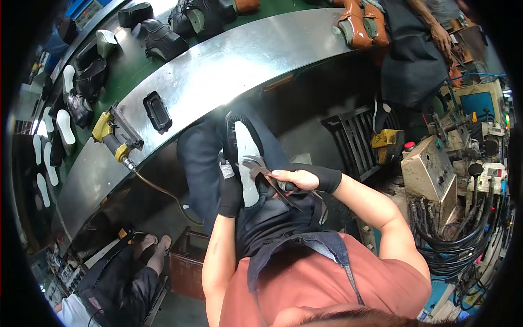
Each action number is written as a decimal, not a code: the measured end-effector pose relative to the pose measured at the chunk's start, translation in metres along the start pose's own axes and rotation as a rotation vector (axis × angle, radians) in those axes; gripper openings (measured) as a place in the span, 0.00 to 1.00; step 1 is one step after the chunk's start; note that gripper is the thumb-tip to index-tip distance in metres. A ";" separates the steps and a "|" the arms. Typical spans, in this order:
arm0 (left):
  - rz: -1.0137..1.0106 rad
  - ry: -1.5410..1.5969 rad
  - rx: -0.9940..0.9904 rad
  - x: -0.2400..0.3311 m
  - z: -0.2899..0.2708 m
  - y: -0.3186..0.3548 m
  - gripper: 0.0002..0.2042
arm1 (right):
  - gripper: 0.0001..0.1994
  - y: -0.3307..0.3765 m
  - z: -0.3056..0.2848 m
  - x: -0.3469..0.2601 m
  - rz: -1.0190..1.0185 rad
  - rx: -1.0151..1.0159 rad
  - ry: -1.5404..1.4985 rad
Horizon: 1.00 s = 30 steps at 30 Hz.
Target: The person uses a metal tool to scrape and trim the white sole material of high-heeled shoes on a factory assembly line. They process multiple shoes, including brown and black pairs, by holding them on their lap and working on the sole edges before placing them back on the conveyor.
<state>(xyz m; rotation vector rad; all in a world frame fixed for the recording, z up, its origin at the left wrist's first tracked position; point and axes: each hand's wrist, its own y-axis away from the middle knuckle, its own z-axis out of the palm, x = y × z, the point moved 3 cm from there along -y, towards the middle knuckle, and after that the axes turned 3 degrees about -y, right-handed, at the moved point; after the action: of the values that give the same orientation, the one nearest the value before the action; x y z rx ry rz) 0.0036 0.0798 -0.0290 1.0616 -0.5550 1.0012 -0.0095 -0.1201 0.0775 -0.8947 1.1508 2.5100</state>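
Note:
Across my lap lies a black shoe (231,121), its underside up, with a long white insole board (249,146) showing inside the folded black edge. My left hand (229,185), in a black fingerless glove, is wrapped round the shoe's left side; most of its fingers are hidden. In my right hand (300,179), also gloved, is a dark brown metal tool (261,171) that looks like pincers. Its forked head lies over the middle of the white board, and its grip passes under my thumb. Whether the jaws pinch anything cannot be made out.
A curved metal bench (218,71) carries a yellow air tool (111,140) with a hose and a black tray (157,111). Beyond are black shoes (163,41) and brown shoes (355,27). Machinery (430,166) stands right; other people are at left and far right.

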 end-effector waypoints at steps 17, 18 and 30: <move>0.038 -0.002 -0.111 -0.002 0.000 0.004 0.33 | 0.15 0.019 -0.005 -0.013 -0.719 0.500 1.230; 0.039 0.067 -0.134 -0.001 0.001 0.009 0.30 | 0.15 0.020 -0.005 -0.012 -0.750 0.463 1.181; 0.553 -0.732 0.317 0.024 0.025 0.012 0.30 | 0.24 -0.031 -0.058 -0.024 -0.787 0.240 1.679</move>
<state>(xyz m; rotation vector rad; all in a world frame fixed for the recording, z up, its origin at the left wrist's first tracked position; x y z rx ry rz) 0.0061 0.0685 0.0062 1.6173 -1.3734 1.1873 0.0478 -0.1423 0.0446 -2.7150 0.8969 0.6108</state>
